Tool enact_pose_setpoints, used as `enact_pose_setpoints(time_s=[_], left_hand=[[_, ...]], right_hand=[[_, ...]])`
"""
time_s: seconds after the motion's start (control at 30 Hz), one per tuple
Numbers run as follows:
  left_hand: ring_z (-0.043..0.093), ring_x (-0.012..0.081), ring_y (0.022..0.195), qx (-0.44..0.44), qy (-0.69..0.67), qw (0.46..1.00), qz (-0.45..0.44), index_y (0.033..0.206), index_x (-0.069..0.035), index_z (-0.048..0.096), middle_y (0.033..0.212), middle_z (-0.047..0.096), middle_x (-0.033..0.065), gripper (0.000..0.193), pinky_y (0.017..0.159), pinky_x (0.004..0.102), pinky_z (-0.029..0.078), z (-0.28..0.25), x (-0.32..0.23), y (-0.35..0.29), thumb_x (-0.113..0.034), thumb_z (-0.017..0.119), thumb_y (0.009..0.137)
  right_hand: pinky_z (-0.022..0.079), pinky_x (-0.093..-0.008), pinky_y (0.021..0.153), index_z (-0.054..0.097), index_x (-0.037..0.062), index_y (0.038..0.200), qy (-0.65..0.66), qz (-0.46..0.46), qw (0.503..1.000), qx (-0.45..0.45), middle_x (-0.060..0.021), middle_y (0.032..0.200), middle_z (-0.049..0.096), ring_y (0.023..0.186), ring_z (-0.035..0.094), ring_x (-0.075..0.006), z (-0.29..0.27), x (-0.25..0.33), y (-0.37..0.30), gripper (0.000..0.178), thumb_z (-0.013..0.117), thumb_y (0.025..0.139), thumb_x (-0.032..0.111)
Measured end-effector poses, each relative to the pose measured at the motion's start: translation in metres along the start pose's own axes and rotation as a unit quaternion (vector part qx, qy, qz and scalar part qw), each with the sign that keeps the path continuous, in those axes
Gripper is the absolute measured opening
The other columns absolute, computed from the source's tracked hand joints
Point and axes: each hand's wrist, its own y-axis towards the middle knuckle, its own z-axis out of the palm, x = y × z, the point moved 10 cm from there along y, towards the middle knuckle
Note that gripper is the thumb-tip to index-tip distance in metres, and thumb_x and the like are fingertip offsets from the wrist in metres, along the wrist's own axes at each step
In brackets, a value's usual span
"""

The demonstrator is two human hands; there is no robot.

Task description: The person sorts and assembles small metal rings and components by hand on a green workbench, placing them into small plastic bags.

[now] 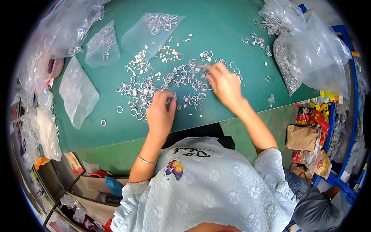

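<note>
Many loose silver rings [147, 88] lie in a spread pile on the green table [232, 38]. At the pile's near edge, my left hand [159, 114] is closed, thumb and fingers pinching a silver ring [173, 95]. Farther right, my right hand [225, 86] reaches over the rings with its fingers drawn together. Its fingertips are blurred beside some rings, so what they hold cannot be made out. Small pale chips [139, 63] are scattered behind the pile, some among the rings.
Clear plastic bags with rings lie behind: a flat bag [162, 23] and a smaller bag [102, 44]. A flat clear bag [78, 92] lies left. A large full bag [286, 58] stands right. Blue shelving [332, 127] and colourful packets [311, 120] are beyond the table's right edge.
</note>
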Motion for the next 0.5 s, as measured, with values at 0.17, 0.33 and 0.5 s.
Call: enact_pose_setpoints(time_s=[0.17, 0.33, 0.5], left_hand=[[0.042, 0.0109, 0.053, -0.028, -0.029, 0.998, -0.039, 0.085, -0.003, 0.056, 0.088, 0.057, 0.0044, 0.020, 0.046, 0.0250, 0.037, -0.007, 0.009, 0.000, 0.005, 0.071, 0.075], [0.050, 0.0155, 0.050, -0.031, -0.001, 0.999, -0.045, 0.088, -0.005, 0.057, 0.095, 0.058, 0.0054, 0.018, 0.046, 0.0289, 0.041, -0.012, 0.012, 0.000, 0.003, 0.068, 0.077], [0.049, 0.0147, 0.049, -0.056, -0.005, 0.998, -0.031, 0.087, -0.005, 0.057, 0.099, 0.060, 0.0052, 0.018, 0.046, 0.0274, 0.040, -0.015, 0.012, 0.001, 0.004, 0.068, 0.076]], right_hand=[[0.048, -0.0369, 0.051, 0.067, 0.0104, 0.104, 0.107, -0.021, 0.993, 0.044, -0.0028, 0.101, 0.062, 0.060, 0.061, -0.0255, -0.001, 0.039, -0.035, 0.022, 0.067, 0.082, 0.011], [0.050, -0.0353, 0.059, 0.068, 0.0103, 0.103, 0.079, 0.035, 0.990, -0.113, -0.0049, 0.103, 0.063, 0.069, 0.065, -0.0256, -0.047, -0.024, -0.043, 0.023, 0.070, 0.080, 0.015], [0.048, -0.0378, 0.055, 0.067, 0.0134, 0.104, -0.044, 0.158, 0.985, -0.059, -0.0032, 0.105, 0.061, 0.061, 0.063, -0.0252, -0.043, -0.056, -0.050, 0.030, 0.075, 0.077, 0.022]])
